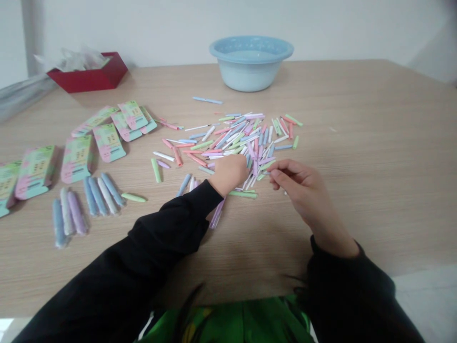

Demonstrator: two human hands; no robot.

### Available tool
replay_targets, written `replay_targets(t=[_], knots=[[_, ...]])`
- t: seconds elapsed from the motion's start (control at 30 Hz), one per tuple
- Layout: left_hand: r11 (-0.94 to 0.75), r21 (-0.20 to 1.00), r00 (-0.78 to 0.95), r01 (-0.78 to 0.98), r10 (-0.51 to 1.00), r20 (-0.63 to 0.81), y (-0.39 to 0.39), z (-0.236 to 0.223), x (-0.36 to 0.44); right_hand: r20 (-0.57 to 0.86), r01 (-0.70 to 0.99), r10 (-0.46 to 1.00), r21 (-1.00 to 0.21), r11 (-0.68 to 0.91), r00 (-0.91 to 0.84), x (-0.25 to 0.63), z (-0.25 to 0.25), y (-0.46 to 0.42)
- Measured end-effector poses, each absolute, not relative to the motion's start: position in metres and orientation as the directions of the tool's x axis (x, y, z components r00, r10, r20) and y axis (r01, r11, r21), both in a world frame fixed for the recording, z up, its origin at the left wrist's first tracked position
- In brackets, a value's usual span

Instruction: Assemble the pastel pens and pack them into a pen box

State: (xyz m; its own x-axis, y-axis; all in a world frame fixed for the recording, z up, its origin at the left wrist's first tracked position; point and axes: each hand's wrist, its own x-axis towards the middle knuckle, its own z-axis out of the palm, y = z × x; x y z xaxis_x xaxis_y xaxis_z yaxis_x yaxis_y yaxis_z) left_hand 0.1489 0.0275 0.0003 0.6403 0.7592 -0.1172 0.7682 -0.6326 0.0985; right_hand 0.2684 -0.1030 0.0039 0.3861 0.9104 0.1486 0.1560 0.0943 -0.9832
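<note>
A loose pile of thin pastel pen-like sticks and tubes point(235, 136) lies in the middle of the table, in pink, blue, green, purple and white. My left hand point(230, 172) is over the pile's near edge, curled with its knuckles up; its fingertips and anything in them are hidden. At the pile's right edge, my right hand point(296, 183) pinches a thin, pale stick point(266, 173) between thumb and forefinger, the other fingers loosely bent. Purple sticks point(217, 214) stick out beside my left sleeve. A green stick point(243, 194) lies just in front of the pile.
Wrapped bundles of pastel sticks point(103, 194) lie at left, near several green-and-pink card boxes point(76, 159). Behind stand a red tray point(87, 80) with clear plastic bags and a light-blue basin point(250, 71). A blue stick point(207, 100) lies apart from the pile.
</note>
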Motion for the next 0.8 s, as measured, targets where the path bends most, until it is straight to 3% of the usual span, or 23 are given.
replay_targets(t=[0.33, 0.53, 0.7, 0.8], knots=[[-0.656, 0.092, 0.662, 0.749, 0.738, -0.133, 0.026, 0.017, 0.127, 0.151, 0.252, 0.901, -0.966, 0.048, 0.407, 0.270, -0.001, -0.096], [-0.628, 0.120, 0.640, 0.769, 0.756, -0.139, 0.027, 0.040, 0.074, 0.124, 0.285, 0.898, -0.959, -0.002, 0.423, 0.271, -0.004, -0.097], [-0.558, 0.259, 0.597, 0.788, 0.795, -0.103, 0.023, 0.064, 0.013, 0.128, 0.345, 0.910, -0.938, -0.018, 0.394, 0.268, -0.006, -0.097], [-0.553, 0.281, 0.597, 0.784, 0.796, -0.099, 0.019, 0.061, -0.011, 0.125, 0.370, 0.916, -0.928, -0.027, 0.381, 0.267, -0.008, -0.097]])
